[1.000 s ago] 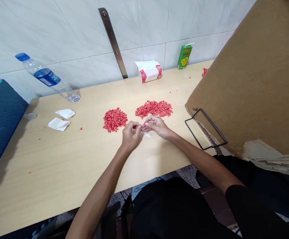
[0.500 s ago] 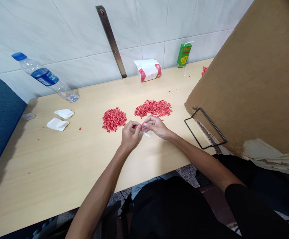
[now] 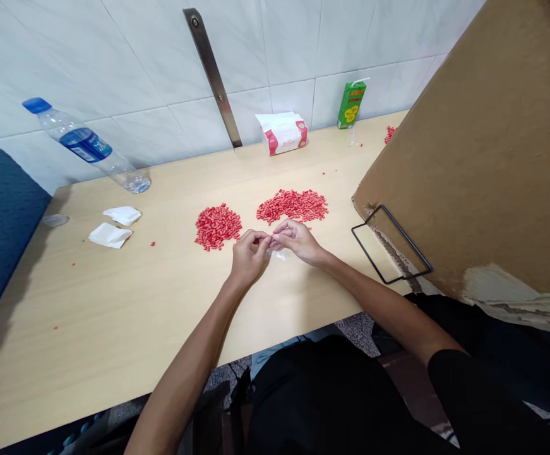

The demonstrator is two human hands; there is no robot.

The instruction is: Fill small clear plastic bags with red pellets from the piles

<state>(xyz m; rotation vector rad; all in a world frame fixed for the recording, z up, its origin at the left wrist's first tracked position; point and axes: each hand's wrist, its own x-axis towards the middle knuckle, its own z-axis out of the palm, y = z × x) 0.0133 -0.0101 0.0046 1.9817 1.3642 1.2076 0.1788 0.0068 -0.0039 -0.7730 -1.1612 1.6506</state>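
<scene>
My left hand point(image 3: 247, 256) and my right hand point(image 3: 297, 240) meet fingertip to fingertip just above the wooden table point(image 3: 137, 297). Both are pinched closed on a small clear plastic bag point(image 3: 279, 254) that hangs between them, with a small red piece at the fingertips. Just beyond the hands lie two heaps of small red pieces: the left heap point(image 3: 217, 225) and the right heap point(image 3: 292, 206).
A large cardboard sheet point(image 3: 473, 158) leans at the right with a black wire frame point(image 3: 388, 246) at its foot. Along the tiled wall stand a water bottle point(image 3: 85, 146), a tissue pack point(image 3: 283, 133) and a green drink carton point(image 3: 351, 104). Two crumpled tissues point(image 3: 113, 227) lie at the left.
</scene>
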